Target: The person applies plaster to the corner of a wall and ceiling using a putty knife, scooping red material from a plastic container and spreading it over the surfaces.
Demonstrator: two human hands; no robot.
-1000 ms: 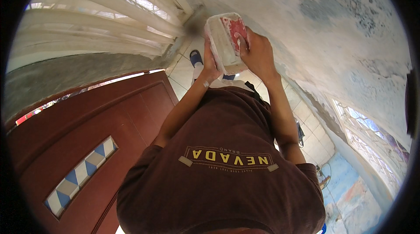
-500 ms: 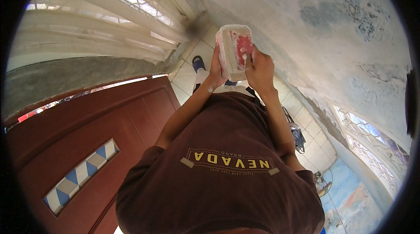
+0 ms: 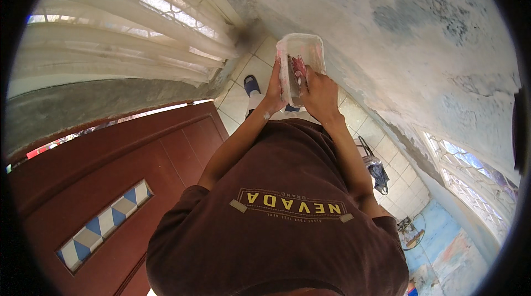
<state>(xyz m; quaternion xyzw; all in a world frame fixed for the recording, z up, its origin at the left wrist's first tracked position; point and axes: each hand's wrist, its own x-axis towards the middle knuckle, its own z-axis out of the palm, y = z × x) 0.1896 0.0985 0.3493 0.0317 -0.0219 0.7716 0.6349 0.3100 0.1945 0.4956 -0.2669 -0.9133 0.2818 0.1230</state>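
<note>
While a patchy wall (image 3: 376, 69) rises on the right beside a tiled floor (image 3: 237, 105), a whitish oblong tub (image 3: 311, 51) is held out beyond the person's brown shirt (image 3: 276, 169), its open top facing up. It looks like stiff, fairly light plastic, though how much pale material lies inside is hard to tell; smears may make its walls slick, so a long side near the middle seems the surest hold. The right hand (image 3: 322, 95) closes round a red tool (image 3: 299, 67) inside the tub, while the left hand (image 3: 274, 95) supports the left wall. The residue-coated tool is probably light and slippery, best pinched firmly along its back.
</note>
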